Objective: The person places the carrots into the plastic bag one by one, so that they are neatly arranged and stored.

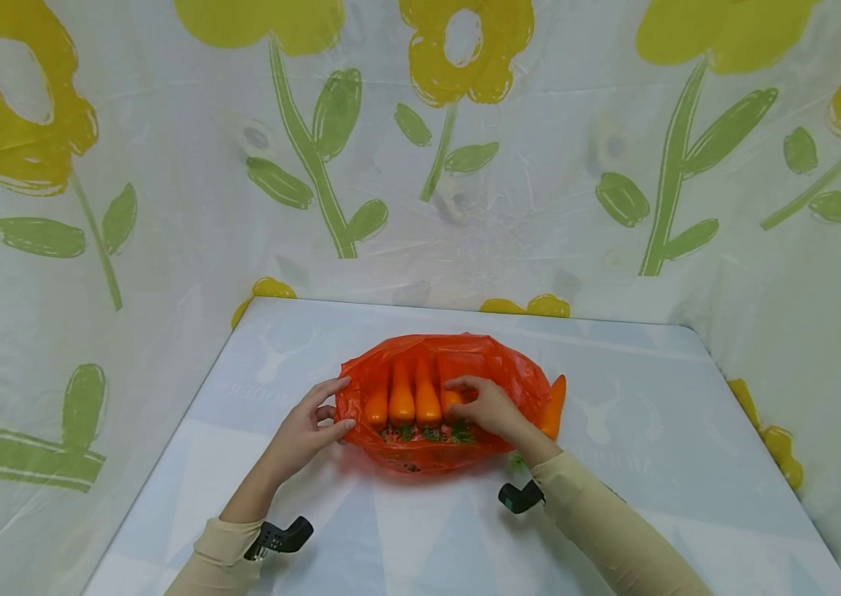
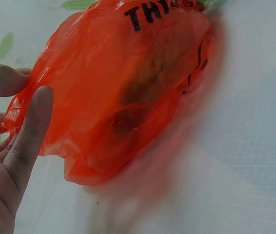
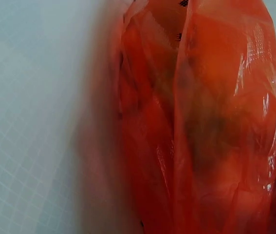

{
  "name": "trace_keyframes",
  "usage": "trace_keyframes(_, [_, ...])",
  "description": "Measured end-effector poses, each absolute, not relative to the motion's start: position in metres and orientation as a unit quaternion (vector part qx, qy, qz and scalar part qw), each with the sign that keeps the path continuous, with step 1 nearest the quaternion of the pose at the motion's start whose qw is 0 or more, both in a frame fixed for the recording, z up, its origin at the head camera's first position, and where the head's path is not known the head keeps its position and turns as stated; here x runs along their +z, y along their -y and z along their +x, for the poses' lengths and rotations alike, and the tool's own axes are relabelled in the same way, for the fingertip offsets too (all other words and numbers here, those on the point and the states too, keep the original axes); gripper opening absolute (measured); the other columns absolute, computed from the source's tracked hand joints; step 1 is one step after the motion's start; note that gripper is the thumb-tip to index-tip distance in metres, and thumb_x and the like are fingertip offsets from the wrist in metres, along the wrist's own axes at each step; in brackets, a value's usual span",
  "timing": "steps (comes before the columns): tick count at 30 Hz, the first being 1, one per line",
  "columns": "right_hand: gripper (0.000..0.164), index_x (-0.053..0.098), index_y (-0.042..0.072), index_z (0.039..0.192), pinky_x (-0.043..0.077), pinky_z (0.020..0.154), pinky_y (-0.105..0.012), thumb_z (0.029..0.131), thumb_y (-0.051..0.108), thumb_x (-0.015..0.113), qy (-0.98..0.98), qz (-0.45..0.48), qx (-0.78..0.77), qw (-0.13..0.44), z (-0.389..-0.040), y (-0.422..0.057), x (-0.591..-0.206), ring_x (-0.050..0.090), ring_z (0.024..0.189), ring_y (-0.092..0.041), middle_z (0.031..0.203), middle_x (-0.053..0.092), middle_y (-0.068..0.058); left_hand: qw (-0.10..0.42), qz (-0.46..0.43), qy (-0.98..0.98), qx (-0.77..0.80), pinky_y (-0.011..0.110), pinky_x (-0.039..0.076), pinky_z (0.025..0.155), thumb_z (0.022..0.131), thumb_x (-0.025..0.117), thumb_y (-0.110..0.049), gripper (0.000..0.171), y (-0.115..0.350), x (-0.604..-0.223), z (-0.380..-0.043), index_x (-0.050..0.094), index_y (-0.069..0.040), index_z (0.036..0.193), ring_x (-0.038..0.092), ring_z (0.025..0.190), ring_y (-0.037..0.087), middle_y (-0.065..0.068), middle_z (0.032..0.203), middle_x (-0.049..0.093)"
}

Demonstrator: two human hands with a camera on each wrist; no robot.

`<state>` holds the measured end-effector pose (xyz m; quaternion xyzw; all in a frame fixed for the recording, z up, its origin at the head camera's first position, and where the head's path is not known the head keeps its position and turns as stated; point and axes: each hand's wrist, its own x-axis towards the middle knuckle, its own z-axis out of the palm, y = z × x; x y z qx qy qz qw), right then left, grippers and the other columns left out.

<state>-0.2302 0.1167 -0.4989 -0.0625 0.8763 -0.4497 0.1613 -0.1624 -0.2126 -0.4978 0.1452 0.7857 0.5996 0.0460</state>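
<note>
A red plastic bag [image 1: 491,360] lies on the table with its mouth spread open. Several orange carrots [image 1: 401,401] with short green tops sit side by side inside. My left hand [image 1: 305,430] pinches the bag's left edge between thumb and fingers; the left wrist view shows the film [image 2: 94,83] held there. My right hand [image 1: 491,410] reaches over the right rim into the bag, its fingers curled on the rightmost carrot [image 1: 452,402]. In the right wrist view the bag film [image 3: 215,97] hides most of that hand. Another carrot [image 1: 553,410] lies outside, against the bag's right side.
The bag rests in the middle of a pale table [image 1: 651,497] with faint printed patterns. Behind it hangs a white curtain [image 1: 540,232] with yellow flowers and green leaves. A black camera mount is on each wrist.
</note>
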Motion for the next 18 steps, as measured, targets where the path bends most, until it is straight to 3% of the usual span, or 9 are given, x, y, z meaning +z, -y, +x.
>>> trace_keyframes(6, [0.039, 0.07, 0.025, 0.126, 0.056, 0.09, -0.042, 0.089, 0.026, 0.081, -0.879, -0.063, -0.446, 0.157, -0.2297, -0.1177, -0.4991, 0.057, 0.106, -0.027, 0.125, 0.064, -0.004, 0.045, 0.148, -0.784, 0.601, 0.035, 0.062, 0.075, 0.095, 0.073, -0.013, 0.065, 0.2135, -0.4985, -0.1622, 0.042, -0.007, 0.153, 0.063, 0.097, 0.028, 0.019, 0.157, 0.033])
trace_keyframes(13, [0.038, 0.071, 0.025, 0.126, 0.05, 0.101, -0.052, 0.089, 0.026, 0.081, -0.885, -0.075, -0.435, 0.148, -0.2284, -0.1164, -0.4974, 0.056, 0.116, -0.028, 0.124, 0.066, -0.004, 0.049, 0.141, -0.788, 0.598, 0.034, 0.061, 0.076, 0.095, 0.073, -0.015, 0.066, 0.2129, -0.4982, -0.1606, 0.043, -0.008, 0.153, 0.062, 0.099, 0.03, 0.018, 0.157, 0.033])
trace_keyframes(18, [0.039, 0.071, 0.023, 0.127, 0.049, 0.101, -0.054, 0.089, 0.025, 0.081, -0.887, -0.079, -0.431, 0.142, -0.2268, -0.1156, -0.4961, 0.056, 0.117, -0.03, 0.127, 0.065, -0.006, 0.05, 0.143, -0.784, 0.601, 0.038, 0.062, 0.077, 0.095, 0.073, -0.014, 0.065, 0.213, -0.4977, -0.1601, 0.042, -0.007, 0.153, 0.062, 0.098, 0.029, 0.019, 0.157, 0.033])
